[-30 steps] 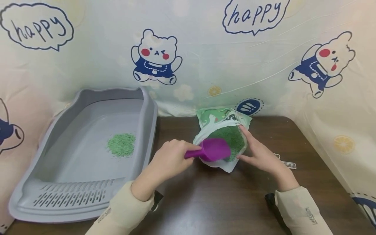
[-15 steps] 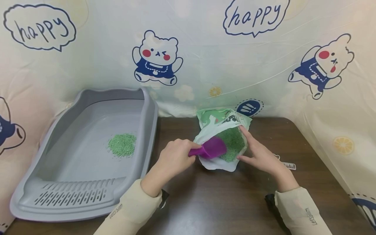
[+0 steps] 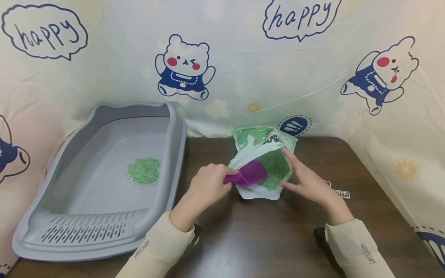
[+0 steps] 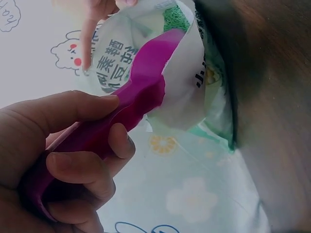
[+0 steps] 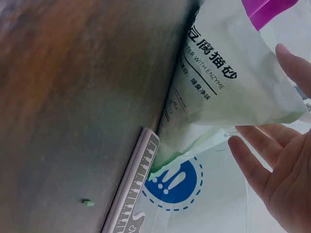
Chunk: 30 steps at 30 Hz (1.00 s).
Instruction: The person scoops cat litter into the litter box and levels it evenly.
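My left hand [image 3: 210, 183] grips the handle of a purple scoop [image 3: 253, 172], fingers curled round it in the left wrist view. The scoop's blade lies in the mouth of a white and green cat litter bag [image 3: 259, 192], over green pellets [image 3: 276, 166]. Whether the scoop holds any pellets cannot be seen. My right hand [image 3: 307, 181] rests against the bag's right rim, thumb and index finger spread apart. In the right wrist view its fingers [image 5: 250, 160] are fairly straight beside the printed bag side [image 5: 209, 82].
A grey litter box [image 3: 104, 154] stands at the left, with a small heap of green pellets [image 3: 144, 170] inside. A flat strip printed with piano keys [image 3: 342, 194] lies right of the bag. One stray pellet [image 5: 88, 202] lies on the brown table [image 3: 243, 239]. A patterned cloth [image 3: 236, 77] hangs behind.
The left hand has moved slightly right and the scoop's blade has shifted left and turned within the bag mouth. The bag's front lip has risen a little. The right hand has stayed nearly still.
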### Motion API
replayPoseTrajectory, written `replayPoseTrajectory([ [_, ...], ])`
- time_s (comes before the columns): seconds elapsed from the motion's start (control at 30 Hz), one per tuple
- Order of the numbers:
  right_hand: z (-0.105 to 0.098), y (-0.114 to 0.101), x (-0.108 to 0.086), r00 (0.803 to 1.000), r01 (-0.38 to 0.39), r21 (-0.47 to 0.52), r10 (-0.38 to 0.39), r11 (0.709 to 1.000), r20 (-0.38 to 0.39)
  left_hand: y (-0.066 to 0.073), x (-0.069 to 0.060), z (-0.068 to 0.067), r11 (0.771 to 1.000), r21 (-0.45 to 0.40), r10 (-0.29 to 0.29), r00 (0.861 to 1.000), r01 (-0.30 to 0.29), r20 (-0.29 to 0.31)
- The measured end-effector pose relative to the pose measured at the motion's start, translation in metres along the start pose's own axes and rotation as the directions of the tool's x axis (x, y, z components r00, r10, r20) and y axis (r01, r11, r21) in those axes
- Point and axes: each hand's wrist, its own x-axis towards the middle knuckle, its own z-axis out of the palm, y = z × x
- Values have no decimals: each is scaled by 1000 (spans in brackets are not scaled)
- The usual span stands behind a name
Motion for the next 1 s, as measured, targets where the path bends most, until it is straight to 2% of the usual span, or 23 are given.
replayPoseTrajectory([
  [0.53,1,0,-1,1000,-25,-2,25,1000,2,-3,8,13,999,-48,-13,1000,12,-12],
  [0.77,2,-1,-1,1000,-30,5,30,1000,6,-4,13,21,996,-82,15,999,-19,-41],
  [1.0,1,-2,0,1000,-20,0,20,1000,3,-4,18,26,993,-119,10,999,-14,-32],
])
